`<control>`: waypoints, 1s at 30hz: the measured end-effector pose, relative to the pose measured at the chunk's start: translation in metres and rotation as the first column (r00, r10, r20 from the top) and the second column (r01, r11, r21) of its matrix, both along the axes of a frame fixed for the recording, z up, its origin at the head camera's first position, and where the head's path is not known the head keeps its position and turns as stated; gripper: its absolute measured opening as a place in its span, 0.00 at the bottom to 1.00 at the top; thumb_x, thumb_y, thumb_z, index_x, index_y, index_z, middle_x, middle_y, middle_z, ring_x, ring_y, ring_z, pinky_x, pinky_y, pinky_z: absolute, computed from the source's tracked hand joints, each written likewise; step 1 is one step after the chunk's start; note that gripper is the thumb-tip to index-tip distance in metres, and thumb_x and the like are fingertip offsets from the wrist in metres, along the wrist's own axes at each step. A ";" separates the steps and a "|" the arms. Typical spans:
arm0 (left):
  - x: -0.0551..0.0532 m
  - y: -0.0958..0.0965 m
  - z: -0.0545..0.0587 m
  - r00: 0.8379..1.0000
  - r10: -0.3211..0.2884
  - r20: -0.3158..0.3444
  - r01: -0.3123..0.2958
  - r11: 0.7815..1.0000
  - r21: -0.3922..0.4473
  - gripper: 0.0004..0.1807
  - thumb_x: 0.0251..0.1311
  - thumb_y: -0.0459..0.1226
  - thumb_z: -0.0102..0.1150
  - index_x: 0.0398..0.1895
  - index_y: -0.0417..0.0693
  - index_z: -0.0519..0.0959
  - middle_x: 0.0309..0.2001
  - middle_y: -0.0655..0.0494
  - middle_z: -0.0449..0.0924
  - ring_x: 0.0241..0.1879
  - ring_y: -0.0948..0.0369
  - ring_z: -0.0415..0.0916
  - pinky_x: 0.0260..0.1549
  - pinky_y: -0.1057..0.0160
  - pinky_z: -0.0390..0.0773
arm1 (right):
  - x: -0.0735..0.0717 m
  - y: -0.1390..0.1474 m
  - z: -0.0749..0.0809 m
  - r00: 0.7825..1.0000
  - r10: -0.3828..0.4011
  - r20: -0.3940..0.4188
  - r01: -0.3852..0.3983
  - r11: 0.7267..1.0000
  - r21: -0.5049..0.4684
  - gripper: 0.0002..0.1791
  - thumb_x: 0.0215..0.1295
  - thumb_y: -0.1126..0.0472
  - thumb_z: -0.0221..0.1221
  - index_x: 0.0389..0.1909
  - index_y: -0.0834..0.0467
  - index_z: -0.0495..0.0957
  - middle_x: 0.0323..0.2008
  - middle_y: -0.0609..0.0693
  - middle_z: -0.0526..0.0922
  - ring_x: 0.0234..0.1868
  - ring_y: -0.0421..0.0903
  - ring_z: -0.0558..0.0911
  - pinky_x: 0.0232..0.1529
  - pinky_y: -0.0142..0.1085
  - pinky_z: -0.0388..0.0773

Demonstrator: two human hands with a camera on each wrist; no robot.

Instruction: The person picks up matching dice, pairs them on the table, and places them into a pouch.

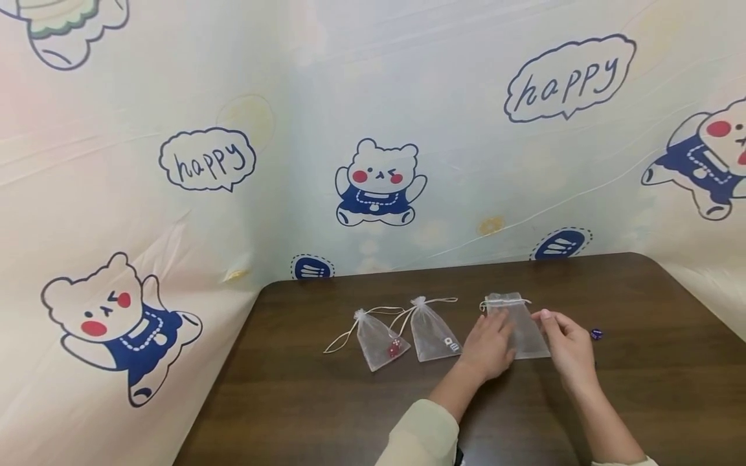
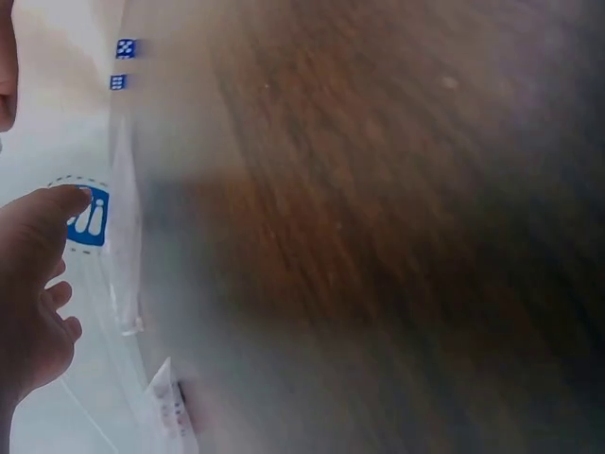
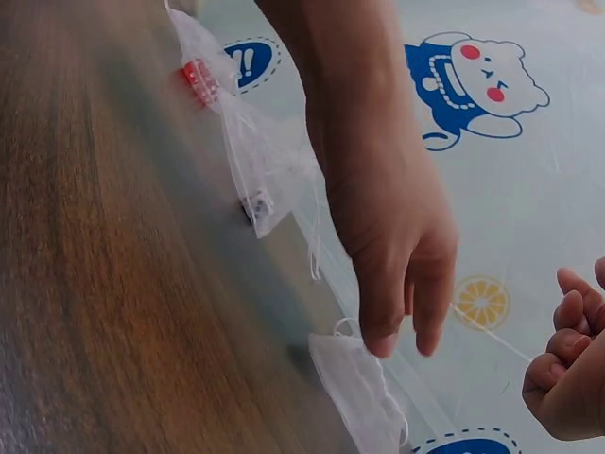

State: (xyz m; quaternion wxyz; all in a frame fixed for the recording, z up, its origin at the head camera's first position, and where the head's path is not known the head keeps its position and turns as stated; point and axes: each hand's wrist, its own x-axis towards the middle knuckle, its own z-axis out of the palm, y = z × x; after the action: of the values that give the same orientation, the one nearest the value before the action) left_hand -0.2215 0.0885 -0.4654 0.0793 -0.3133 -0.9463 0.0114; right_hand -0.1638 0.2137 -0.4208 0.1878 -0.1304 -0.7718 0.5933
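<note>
A flat white mesh drawstring bag lies on the table between the hands. My left hand is over its left side, fingers extended; the right wrist view shows that hand pointing down just above the bag. At the bag's right edge is my right hand, thumb and forefinger close together. In the right wrist view its fingers are loosely curled, and nothing shows between them. Two blue dice sit beyond the bag; in the head view one blue die shows beside the right hand.
To the left lie two cinched mesh bags: one holds red dice, the other small dark-and-white pieces. Their cords spread over the brown table. A printed cloth hangs behind the table.
</note>
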 end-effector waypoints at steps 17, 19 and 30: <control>0.005 0.006 -0.022 0.998 -0.048 0.045 0.052 0.995 -0.083 0.24 0.58 0.41 0.57 0.59 0.66 0.71 0.64 0.65 0.62 0.65 0.67 0.55 0.61 0.72 0.52 | 0.001 0.011 -0.004 0.997 -0.071 -0.009 0.071 0.997 0.009 0.24 0.69 0.49 0.47 0.40 0.67 0.79 0.24 0.42 0.72 0.33 0.39 0.70 0.33 0.32 0.63; 0.005 0.006 -0.021 0.998 -0.050 0.046 0.054 0.996 -0.077 0.25 0.56 0.40 0.58 0.59 0.66 0.72 0.63 0.65 0.63 0.64 0.66 0.56 0.61 0.72 0.52 | 0.000 0.015 -0.004 0.997 -0.079 -0.009 0.079 0.997 0.013 0.25 0.69 0.47 0.47 0.40 0.67 0.79 0.25 0.42 0.73 0.33 0.40 0.69 0.33 0.33 0.62; 0.006 0.012 -0.019 0.998 -0.033 0.063 0.038 0.995 -0.094 0.25 0.58 0.41 0.56 0.60 0.66 0.70 0.63 0.66 0.63 0.64 0.67 0.56 0.60 0.73 0.52 | -0.010 0.063 -0.010 0.995 -0.057 0.084 0.032 0.962 0.271 0.30 0.70 0.44 0.42 0.47 0.66 0.77 0.49 0.64 0.76 0.45 0.55 0.71 0.37 0.42 0.63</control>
State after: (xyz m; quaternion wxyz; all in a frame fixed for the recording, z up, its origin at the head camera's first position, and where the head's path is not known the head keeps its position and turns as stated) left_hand -0.2158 0.1005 -0.4847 0.0356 -0.3337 -0.9409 0.0453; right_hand -0.1739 0.2764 -0.4311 0.1817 -0.1480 -0.8498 0.4722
